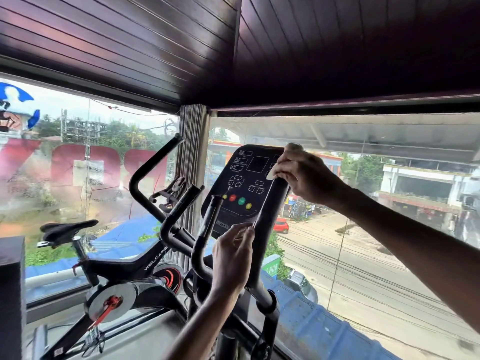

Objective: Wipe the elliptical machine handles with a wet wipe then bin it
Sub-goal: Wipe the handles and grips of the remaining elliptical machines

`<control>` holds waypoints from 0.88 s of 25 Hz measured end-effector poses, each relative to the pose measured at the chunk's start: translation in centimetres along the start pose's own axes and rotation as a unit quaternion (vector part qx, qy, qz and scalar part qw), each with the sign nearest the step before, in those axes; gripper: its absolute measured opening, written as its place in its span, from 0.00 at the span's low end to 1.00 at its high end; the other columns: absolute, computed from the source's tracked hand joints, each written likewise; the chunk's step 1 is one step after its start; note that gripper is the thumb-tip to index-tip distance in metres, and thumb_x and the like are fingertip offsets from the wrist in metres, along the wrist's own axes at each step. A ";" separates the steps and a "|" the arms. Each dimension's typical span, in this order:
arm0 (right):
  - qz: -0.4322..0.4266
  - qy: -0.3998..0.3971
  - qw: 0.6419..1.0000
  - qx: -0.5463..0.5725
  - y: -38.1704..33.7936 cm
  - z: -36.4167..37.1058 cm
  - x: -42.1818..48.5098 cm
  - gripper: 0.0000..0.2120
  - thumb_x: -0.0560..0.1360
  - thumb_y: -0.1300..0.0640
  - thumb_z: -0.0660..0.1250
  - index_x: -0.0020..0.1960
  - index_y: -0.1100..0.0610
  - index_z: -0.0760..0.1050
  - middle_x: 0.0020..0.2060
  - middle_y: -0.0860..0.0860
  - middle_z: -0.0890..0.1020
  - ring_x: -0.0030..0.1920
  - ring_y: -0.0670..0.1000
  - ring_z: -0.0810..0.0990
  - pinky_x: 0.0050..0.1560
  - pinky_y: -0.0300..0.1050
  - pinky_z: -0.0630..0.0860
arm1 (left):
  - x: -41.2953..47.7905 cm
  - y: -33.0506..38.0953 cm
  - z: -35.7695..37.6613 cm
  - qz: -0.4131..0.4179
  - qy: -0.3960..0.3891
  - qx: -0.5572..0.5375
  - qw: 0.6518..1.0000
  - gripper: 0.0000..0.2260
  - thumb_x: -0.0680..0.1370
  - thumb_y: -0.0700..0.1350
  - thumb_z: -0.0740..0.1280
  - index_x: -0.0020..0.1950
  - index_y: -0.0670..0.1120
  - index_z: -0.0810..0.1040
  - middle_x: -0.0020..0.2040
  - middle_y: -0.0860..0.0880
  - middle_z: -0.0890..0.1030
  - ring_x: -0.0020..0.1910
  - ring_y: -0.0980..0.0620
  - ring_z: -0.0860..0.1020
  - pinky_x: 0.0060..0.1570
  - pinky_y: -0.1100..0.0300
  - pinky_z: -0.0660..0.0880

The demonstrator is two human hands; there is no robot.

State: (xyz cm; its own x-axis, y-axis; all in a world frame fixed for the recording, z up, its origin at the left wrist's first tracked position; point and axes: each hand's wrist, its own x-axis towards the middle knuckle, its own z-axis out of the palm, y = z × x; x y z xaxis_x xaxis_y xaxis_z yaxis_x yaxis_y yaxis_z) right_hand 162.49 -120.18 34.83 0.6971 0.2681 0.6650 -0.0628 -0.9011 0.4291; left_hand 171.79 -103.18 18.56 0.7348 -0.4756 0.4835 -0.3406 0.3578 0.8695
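Observation:
The elliptical's right moving handle (pixel 270 211), a thick black bar, rises in front of the console (pixel 246 183). My right hand (pixel 304 175) grips its top end with a white wet wipe (pixel 272 174) wrapped between palm and bar; a corner of the wipe shows at the fingers. My left hand (pixel 233 258) holds the same handle lower down, fingers curled round its left side. The left moving handle (pixel 145 170) stands free, further left. A shorter fixed grip (pixel 210 219) sits under the console.
A black spin bike (pixel 111 268) with saddle (pixel 67 229) stands to the left of the elliptical. Large windows (pixel 363 229) close the space ahead and to the left, with a street below. A dark box edge (pixel 10 294) is at the far left. No bin in view.

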 end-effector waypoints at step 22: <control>0.029 -0.011 0.997 -0.065 -5.2 -0.8 -1.5 0.13 0.71 0.72 0.76 0.53 0.60 0.86 0.43 0.55 0.84 0.42 0.58 0.82 0.42 0.55 0.82 | -1.4 -0.9 -2.1 -0.087 -0.082 -0.063 0.991 0.10 0.82 0.50 0.65 0.51 0.51 0.86 0.40 0.56 0.85 0.40 0.59 0.80 0.36 0.58 0.72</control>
State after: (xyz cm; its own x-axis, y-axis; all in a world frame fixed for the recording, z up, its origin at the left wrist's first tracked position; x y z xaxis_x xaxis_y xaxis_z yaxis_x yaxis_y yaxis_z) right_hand 161.19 -115.68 32.08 0.7047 0.2077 0.6784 -0.1949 -0.8627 0.4666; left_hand 172.26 -101.15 16.89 0.6666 -0.6599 0.3466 -0.1341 0.3512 0.9266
